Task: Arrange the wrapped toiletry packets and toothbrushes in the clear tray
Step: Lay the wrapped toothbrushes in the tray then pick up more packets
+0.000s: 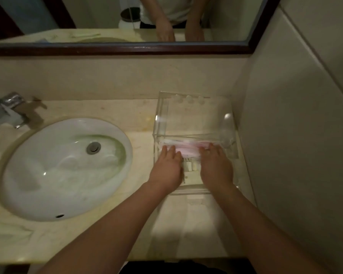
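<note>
A tap (10, 107) stands at ten o'clock from the sink (63, 169). At three o'clock from the sink, the left hand (167, 168) lies flat in the tray (194, 119), fingers straight, tips on blurred pink packets (188, 149) lying across its middle. Small white packets (191, 166) show between the hands. The right hand (216, 168), likewise flat and straight-fingered, touches the pink packets' three o'clock end.

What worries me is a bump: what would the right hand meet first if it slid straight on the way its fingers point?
The pink wrapped packets; the right hand seems to touch them. Behind, probably a divider of the clear tray.
</note>
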The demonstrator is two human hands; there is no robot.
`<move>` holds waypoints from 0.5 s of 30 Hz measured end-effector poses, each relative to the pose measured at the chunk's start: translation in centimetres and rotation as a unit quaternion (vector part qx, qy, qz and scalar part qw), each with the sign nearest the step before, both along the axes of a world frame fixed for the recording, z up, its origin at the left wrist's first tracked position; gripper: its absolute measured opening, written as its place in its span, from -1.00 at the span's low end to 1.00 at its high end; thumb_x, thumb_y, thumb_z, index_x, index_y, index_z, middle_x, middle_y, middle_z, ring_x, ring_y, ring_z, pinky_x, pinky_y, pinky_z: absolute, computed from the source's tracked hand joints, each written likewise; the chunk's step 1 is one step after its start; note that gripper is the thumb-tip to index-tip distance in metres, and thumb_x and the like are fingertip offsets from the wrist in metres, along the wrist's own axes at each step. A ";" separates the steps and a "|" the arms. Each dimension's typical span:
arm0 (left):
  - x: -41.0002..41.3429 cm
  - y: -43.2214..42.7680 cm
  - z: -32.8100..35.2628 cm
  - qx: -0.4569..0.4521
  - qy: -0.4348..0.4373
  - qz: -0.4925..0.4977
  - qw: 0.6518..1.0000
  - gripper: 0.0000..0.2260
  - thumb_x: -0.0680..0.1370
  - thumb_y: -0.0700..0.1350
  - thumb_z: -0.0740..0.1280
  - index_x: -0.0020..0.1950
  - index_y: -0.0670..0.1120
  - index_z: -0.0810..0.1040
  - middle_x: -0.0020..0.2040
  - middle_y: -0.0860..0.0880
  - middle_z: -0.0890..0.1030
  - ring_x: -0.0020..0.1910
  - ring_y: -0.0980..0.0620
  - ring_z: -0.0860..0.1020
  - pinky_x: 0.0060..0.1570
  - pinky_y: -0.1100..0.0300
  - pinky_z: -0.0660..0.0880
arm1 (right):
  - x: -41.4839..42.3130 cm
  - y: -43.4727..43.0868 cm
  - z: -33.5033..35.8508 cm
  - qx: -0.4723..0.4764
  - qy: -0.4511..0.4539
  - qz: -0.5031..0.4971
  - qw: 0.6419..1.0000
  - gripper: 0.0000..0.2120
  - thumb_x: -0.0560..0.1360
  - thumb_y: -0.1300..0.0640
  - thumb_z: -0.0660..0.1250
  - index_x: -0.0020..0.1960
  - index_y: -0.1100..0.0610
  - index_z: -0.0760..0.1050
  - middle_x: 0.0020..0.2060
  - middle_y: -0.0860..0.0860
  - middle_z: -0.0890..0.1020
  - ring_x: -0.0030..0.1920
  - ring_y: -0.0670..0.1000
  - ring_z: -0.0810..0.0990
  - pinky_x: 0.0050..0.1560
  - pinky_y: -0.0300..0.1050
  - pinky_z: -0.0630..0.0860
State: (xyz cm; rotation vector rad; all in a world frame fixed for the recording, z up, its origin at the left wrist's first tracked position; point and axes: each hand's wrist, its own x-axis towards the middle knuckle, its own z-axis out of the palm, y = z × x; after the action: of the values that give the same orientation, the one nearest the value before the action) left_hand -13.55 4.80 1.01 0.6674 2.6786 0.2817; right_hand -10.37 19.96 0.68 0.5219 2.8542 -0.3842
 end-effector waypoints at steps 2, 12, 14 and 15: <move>-0.1 -0.5 0.7 0.030 -0.011 -0.009 0.999 -0.54 0.56 -0.13 0.21 0.44 -0.24 0.30 0.50 -0.28 0.21 0.52 -0.31 0.07 0.49 -0.04 0.06 | -0.3 0.3 0.1 0.015 0.058 -0.037 0.997 -0.62 0.57 0.02 0.08 0.28 0.05 0.52 0.21 0.10 0.59 0.18 0.19 0.54 0.12 0.03 0.51; -2.4 -14.9 3.4 0.222 0.084 0.155 0.959 -0.63 0.49 -0.23 0.23 0.29 -0.21 0.49 0.21 -0.20 0.54 0.23 -0.18 0.46 0.17 -0.02 0.47 | -3.7 -12.7 5.0 0.035 0.119 0.099 0.987 -0.64 0.43 0.14 0.39 0.23 0.06 0.59 0.17 0.17 0.62 0.10 0.30 0.53 0.07 0.10 0.50; -2.9 -21.3 3.4 0.228 0.100 0.208 0.946 -0.66 0.48 -0.22 0.19 0.22 -0.21 0.54 0.15 -0.20 0.57 0.18 -0.19 0.50 0.12 -0.02 0.50 | -5.2 -18.8 4.8 0.006 0.115 0.142 0.983 -0.62 0.44 0.13 0.41 0.25 0.09 0.58 0.18 0.18 0.61 0.12 0.30 0.54 0.10 0.12 0.49; -3.1 -24.9 3.4 0.228 0.109 0.231 0.939 -0.67 0.46 -0.22 0.18 0.17 -0.22 0.56 0.11 -0.21 0.59 0.14 -0.20 0.52 0.09 -0.02 0.51 | -6.1 -22.0 4.5 -0.004 0.110 0.165 0.980 -0.63 0.43 0.13 0.42 0.24 0.10 0.58 0.15 0.20 0.62 0.10 0.29 0.55 0.08 0.13 0.51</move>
State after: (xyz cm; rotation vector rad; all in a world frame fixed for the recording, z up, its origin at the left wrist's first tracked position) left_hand -16.67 -20.08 4.38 0.1749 2.9821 1.0319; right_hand -16.46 -2.08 5.14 -0.0023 3.0717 -0.4141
